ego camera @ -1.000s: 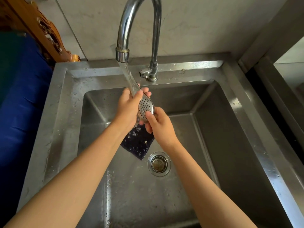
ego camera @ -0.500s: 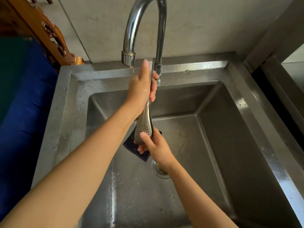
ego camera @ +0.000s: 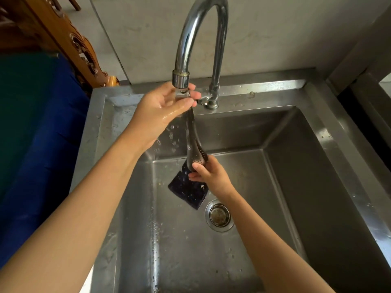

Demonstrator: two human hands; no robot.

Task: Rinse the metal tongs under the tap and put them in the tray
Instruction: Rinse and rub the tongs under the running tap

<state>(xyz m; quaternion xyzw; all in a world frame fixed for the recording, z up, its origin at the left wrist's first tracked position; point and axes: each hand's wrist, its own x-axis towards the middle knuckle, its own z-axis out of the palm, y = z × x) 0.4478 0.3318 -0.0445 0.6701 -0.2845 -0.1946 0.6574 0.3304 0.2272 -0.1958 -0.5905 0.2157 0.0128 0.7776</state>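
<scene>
The metal tongs [ego camera: 193,140] hang almost upright over the steel sink [ego camera: 317,144], their perforated heads pointing down. My right hand [ego camera: 208,176] grips those heads and also holds a dark scrub pad [ego camera: 187,192] beneath them. My left hand [ego camera: 163,106] is wet, palm up, and its fingers curl round the top end of the tongs right under the spout of the chrome tap [ego camera: 201,39]. Water runs onto that end and drops splash off. No tray is in view.
The drain [ego camera: 219,215] sits in the sink floor just right of the pad. A blue and green surface [ego camera: 31,134] and a carved wooden piece [ego camera: 69,39] lie to the left. A steel ledge [ego camera: 364,81] rises at the right.
My left hand has slid up the tongs from the heads to the handle end under the spout and turned palm up. My right hand has kept its grip on the heads and pad.
</scene>
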